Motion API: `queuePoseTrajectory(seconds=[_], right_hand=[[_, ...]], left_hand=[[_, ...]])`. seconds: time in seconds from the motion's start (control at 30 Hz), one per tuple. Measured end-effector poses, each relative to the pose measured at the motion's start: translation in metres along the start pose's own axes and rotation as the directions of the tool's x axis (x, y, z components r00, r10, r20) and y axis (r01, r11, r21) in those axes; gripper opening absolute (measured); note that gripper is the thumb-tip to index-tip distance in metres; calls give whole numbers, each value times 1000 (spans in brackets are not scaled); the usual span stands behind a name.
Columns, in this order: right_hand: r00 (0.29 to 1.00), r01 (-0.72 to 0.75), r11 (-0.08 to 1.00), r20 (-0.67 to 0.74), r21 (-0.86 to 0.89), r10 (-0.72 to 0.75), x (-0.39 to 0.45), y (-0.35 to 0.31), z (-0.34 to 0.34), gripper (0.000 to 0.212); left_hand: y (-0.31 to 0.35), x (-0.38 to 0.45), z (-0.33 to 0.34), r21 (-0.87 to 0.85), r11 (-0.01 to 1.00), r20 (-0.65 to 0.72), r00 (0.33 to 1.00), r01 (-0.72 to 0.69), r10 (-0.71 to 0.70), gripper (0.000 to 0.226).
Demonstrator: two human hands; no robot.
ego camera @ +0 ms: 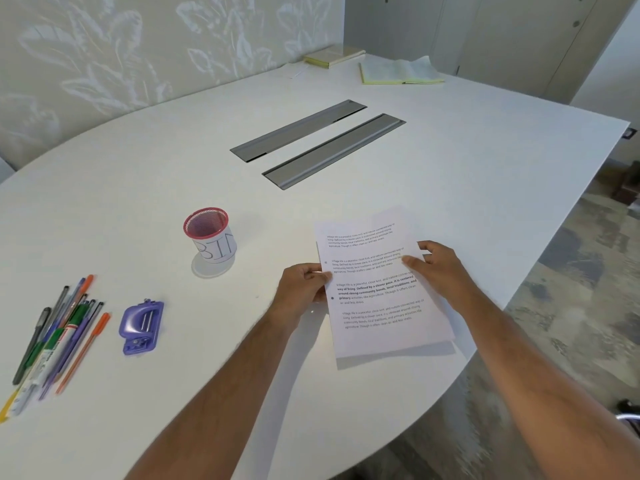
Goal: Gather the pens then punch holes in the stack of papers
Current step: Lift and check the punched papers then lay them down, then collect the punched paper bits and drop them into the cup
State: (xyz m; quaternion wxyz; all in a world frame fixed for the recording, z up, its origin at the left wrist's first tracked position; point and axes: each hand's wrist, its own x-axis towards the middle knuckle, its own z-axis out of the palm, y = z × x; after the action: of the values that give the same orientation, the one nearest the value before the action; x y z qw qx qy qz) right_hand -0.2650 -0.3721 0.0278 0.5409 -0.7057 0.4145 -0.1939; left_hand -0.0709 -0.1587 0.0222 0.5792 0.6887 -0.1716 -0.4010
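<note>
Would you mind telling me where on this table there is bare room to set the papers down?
Bare patches: between the mesh cup and the grey strips, and the near edge of the table between the hole punch and the left forearm. Crowded: the left edge, where the pens lie, and under the papers.

White table (pixel 450 161) bears pens (pixel 55 344), hole punch (pixel 140 327), mesh cup (pixel 210 235), papers (pixel 377 289), books (pixel 398 72).

The mesh pen cup (pixel 210 236) is showing a hand-lettered "BIN" on its white wrap. The top printed sheet (pixel 377 289) is carrying repeated paragraphs beginning "Village life is a peaceful, close-knit"; the rest is blurring.
</note>
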Motion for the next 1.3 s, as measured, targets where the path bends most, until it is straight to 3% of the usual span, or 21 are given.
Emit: queuePoseTrajectory(seconds=[0.13, 0.4, 0.6, 0.7, 0.77, 0.83, 0.93, 1.3], right_hand=[[1000, -21, 1000, -19, 6, 21, 5, 0, -7, 22], [999, -40, 997, -6, -63, 40, 12, 9, -2, 51], [998, -10, 983, -59, -183, -1, 13, 8, 0, 49], [998, -2, 963, -63, -269, -16, 17, 6, -1, 45], [997, 2, 947, -72, -322, -26, 17, 5, -1, 48], [995, 41, 939, -68, -342, -68, 14, 4, 3, 45], [990, 119, 932, -30, -343, -137, 8, 3, 15, 34], [951, 308, 899, 102, -313, -290, -18, -18, 108, 5]], left_hand=[[3, 2, 7, 41, 999, 8, 1000, 7, -7, 19], [1, 5, 8, 96, 995, 21, 1000, -7, 5, 21], [4, 8, 8, 411, 909, -44, 994, -70, 97, 12], [5, 9, 9, 569, 818, -87, 982, -89, 167, 31], [4, 8, 7, 614, 781, -87, 974, -111, 207, 30], [2, 3, 2, 594, 796, -80, 976, -116, 201, 14], [-6, -8, -14, 575, 806, -91, 967, -145, 239, 34], [-17, -33, -105, 519, 837, -214, 923, -171, 321, 14]])
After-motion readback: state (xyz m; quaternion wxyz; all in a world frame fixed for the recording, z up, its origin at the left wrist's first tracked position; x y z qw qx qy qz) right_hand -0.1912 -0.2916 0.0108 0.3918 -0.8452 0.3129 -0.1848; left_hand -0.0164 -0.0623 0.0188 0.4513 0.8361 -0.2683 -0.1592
